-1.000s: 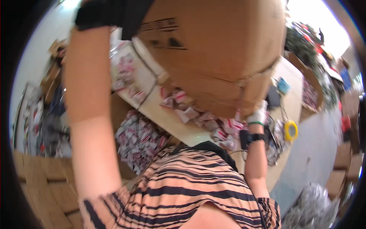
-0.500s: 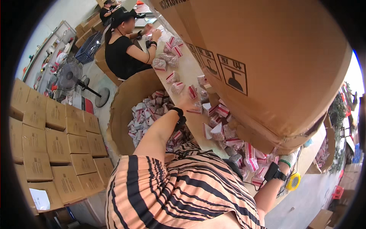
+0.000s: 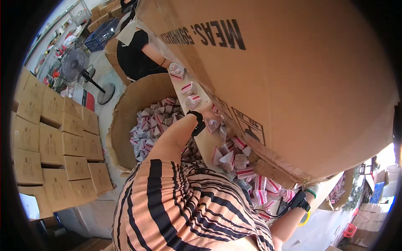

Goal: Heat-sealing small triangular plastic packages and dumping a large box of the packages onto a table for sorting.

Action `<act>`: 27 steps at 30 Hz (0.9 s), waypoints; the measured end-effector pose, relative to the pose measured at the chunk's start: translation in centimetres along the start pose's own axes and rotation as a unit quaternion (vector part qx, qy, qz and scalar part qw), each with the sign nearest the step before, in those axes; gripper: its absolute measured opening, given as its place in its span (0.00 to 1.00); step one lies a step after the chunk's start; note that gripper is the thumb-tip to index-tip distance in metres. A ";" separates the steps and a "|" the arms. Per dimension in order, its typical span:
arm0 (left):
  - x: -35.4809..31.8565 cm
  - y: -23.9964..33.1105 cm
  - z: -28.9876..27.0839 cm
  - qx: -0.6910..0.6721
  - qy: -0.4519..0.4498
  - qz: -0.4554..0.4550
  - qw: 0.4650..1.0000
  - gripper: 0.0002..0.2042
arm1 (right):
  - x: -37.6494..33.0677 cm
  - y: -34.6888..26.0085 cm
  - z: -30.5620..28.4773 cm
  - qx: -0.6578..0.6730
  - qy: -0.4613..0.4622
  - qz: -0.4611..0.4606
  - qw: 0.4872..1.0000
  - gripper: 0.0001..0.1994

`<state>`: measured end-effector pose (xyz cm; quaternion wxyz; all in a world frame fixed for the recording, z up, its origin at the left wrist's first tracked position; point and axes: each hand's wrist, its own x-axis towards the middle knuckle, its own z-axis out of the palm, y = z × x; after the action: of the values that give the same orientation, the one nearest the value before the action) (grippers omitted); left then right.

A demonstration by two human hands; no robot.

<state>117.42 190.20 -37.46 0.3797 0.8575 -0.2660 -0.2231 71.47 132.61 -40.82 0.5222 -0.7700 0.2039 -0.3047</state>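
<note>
A very large brown cardboard box (image 3: 293, 96) tilts over the worktable, its lower edge above a pile of small clear packets with red-and-white strips (image 3: 245, 171). My right hand (image 3: 312, 190), in a pale glove with a green cuff, is at the box's near lower corner; its fingers go out of sight behind the cardboard. My left hand (image 3: 206, 111) reaches over the table among the packets, close to the box's left edge. Its fingers are blurred and partly hidden, so their hold cannot be made out. Each wrist wears a black band.
A big open carton (image 3: 121, 119), part full of packets, stands left of the table (image 3: 201, 140). Stacked cartons (image 3: 54, 144) and a standing fan (image 3: 75, 67) are farther left. A co-worker's arm (image 3: 153, 54) shows beyond. Yellow tape (image 3: 305, 219) lies near my right wrist.
The large box has shifted left in the picture and now covers most of the co-worker. Both my hands stay nearly where they were. Some packets beside the box have shifted.
</note>
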 end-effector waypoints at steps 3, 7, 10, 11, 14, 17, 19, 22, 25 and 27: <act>0.8 4.2 -1.3 -0.101 -0.031 0.057 0.993 0.40 | 4.5 -1.8 -2.5 -0.011 0.008 0.006 1.000 0.21; 0.2 4.7 -2.9 -0.156 0.006 0.075 0.985 0.42 | 4.1 -1.5 0.5 0.004 -0.023 0.031 0.999 0.19; 0.9 6.0 -3.1 -0.199 0.016 0.109 0.974 0.44 | 6.9 -2.1 0.0 0.002 -0.023 0.049 0.999 0.18; 1.2 6.5 -3.1 -0.213 0.020 0.118 0.970 0.45 | 7.7 -2.6 -0.2 0.002 -0.024 0.056 0.998 0.18; 0.4 6.5 -3.3 -0.252 0.052 0.128 0.958 0.47 | 3.6 -1.8 1.8 0.011 -0.054 0.079 0.995 0.17; 3.7 8.8 -4.2 -0.300 0.048 0.174 0.937 0.50 | 10.5 -3.9 0.3 -0.001 -0.037 0.094 0.995 0.16; 3.9 8.1 -5.4 -0.324 0.075 0.173 0.927 0.51 | 7.7 -3.1 1.5 0.006 -0.066 0.113 0.991 0.15; 7.1 12.3 -6.5 -0.355 0.070 0.203 0.910 0.53 | 14.2 -4.4 -0.4 -0.003 -0.053 0.132 0.990 0.15; 8.1 16.6 -8.2 -0.387 0.075 0.168 0.903 0.61 | 13.9 -4.5 -2.4 -0.003 -0.053 0.155 0.987 0.14; 9.2 17.5 -9.0 -0.324 0.094 0.126 0.933 0.61 | 13.0 -4.0 -1.7 -0.002 -0.055 0.168 0.984 0.13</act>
<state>124.62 179.22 -20.13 0.6851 0.6647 -0.2478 -0.1655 79.83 124.72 -33.27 0.5751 -0.7412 0.3019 -0.1695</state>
